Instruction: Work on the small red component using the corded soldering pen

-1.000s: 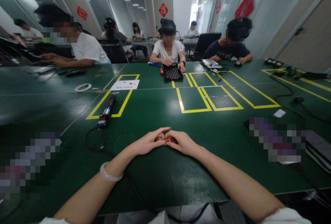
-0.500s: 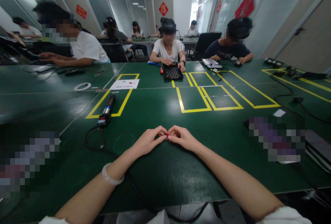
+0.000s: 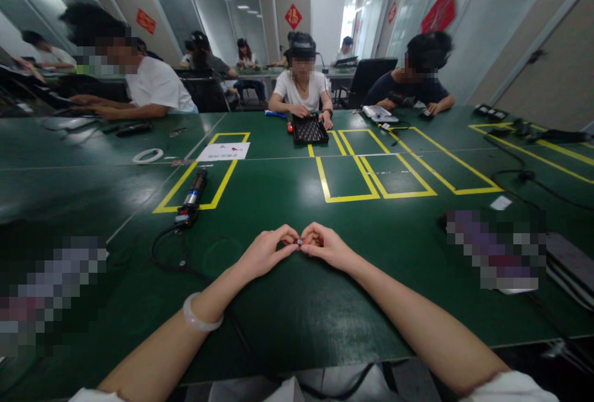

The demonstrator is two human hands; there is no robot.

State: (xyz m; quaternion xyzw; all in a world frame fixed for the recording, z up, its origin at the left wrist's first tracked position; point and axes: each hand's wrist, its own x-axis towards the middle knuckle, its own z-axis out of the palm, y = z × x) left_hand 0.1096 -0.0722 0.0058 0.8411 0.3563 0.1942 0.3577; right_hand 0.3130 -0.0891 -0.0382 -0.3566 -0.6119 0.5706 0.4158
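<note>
Three people sit along the far side of this green table (image 3: 288, 315), and I'll count them off as I go. Far left is person one, in a white shirt (image 3: 155, 86), forearms down on the table. Near that spot there's one white ring (image 3: 148, 155) lying flat. Next comes one yellow taped box (image 3: 178, 183) with one tube-shaped power tool (image 3: 192, 193) lying inside it. One black cable (image 3: 162, 252) loops off the tool's near end. One sheet of paper (image 3: 223, 151) covers the far end of that box.

Closer in, there's one pale bracelet (image 3: 199, 315) on my left wrist. My left hand (image 3: 266, 252) and right hand (image 3: 327, 246) meet fingertip to fingertip, low over the middle of the table. Both sets of fingers are pinched shut on one small part (image 3: 299, 242) held right between them. It's too tiny to say what it is, though there's a hint of red on it.

Straight across is person two, also in a white shirt (image 3: 301, 89), both hands at one black tray (image 3: 310, 131). Right of the tray is a cluster of yellow taped boxes, which overlap too much for a clean count. Person three wears a dark shirt (image 3: 417, 89). Further right, one little white card (image 3: 501, 203) lies flat.
</note>
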